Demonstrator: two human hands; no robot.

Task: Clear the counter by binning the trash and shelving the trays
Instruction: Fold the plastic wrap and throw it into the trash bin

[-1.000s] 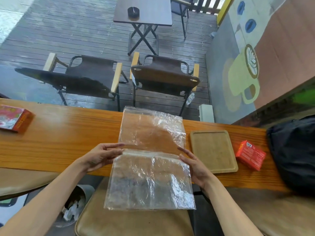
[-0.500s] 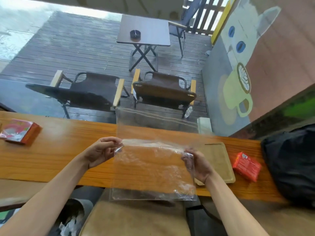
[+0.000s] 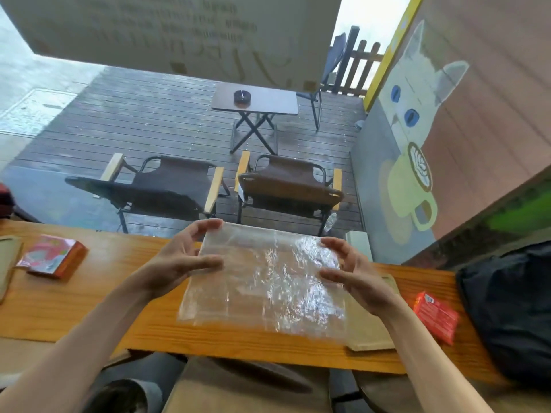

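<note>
Holding the clear plastic bag (image 3: 262, 272) by its side edges, the left hand (image 3: 179, 260) and right hand (image 3: 348, 272) have folded it smaller since a second ago. It hovers over the table (image 3: 89, 299); the wooden tray (image 3: 369, 332) lies at four o'clock, so binning looks close.

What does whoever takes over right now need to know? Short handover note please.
Left hand: fingers loosely curved at the left edge of the clear plastic bag; a firm grip can't be confirmed.
Right hand: same at the bag's right edge.
The bag is folded over above the wooden counter, partly covering a wooden tray.
Also on the counter: a red box at left, an orange-red box at right beside a black bag. Another tray's edge shows far left.
Done: nothing visibly binned or shelved.
Left: bin the plastic bag and any trash, shelve both trays. A bin seems to sit below the counter at left.
</note>
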